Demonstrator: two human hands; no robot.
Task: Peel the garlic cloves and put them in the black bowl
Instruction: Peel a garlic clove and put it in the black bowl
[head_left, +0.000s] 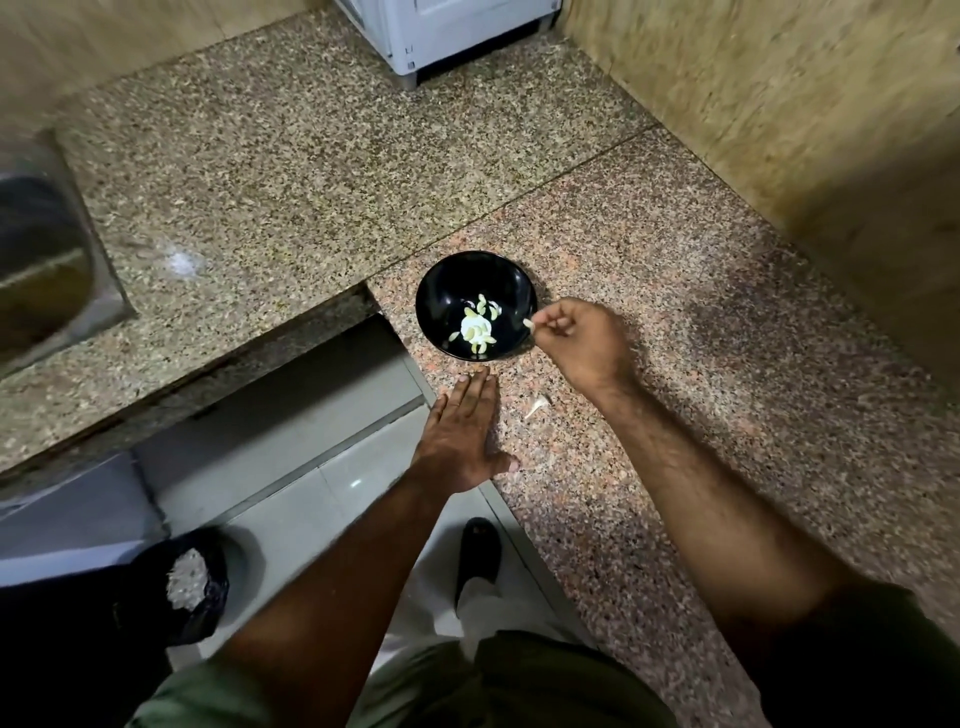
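The black bowl (457, 291) stands on the speckled granite counter (675, 312) near its inner corner. Several peeled pale garlic cloves (478, 330) lie in its bottom. My right hand (582, 345) hovers at the bowl's right rim and pinches one peeled clove (529, 323) between thumb and fingertip. My left hand (460, 436) rests flat on the counter edge just below the bowl, fingers straight. A scrap of garlic skin (537, 405) lies on the counter between my two hands.
A metal sink (47, 260) sits at the far left. A white appliance (447, 31) stands at the back. On the tiled floor below are a black bin bag (195, 582) with white scraps and my dark shoe (478, 556). Walls close the right side.
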